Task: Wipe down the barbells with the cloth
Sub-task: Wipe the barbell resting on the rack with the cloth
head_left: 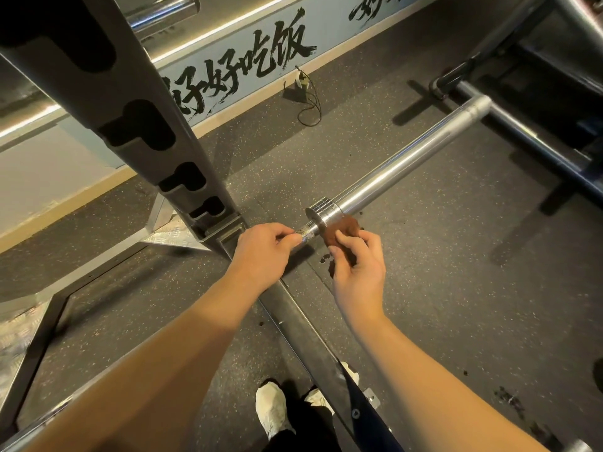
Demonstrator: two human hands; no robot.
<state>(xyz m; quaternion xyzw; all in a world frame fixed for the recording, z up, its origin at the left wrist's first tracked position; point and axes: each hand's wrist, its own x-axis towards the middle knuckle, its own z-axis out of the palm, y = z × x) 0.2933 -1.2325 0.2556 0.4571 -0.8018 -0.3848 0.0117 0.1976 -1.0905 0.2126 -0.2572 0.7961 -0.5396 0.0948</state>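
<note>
A chrome barbell (401, 168) runs from the centre up to the right, its thick sleeve ending in a ribbed collar (323, 210). My left hand (264, 252) grips the thin knurled shaft just left of the collar. My right hand (359, 269) pinches a small brown cloth (342, 228) and presses it against the collar's underside. The shaft behind my left hand is hidden.
A grey rack upright (137, 125) with cut-out slots rises at left, its base rail (303, 318) running under my hands. Another steel bar (522, 135) and frame stand at the right. Dark crumbs (509, 399) dot the rubber floor. My white shoes (272, 409) are below.
</note>
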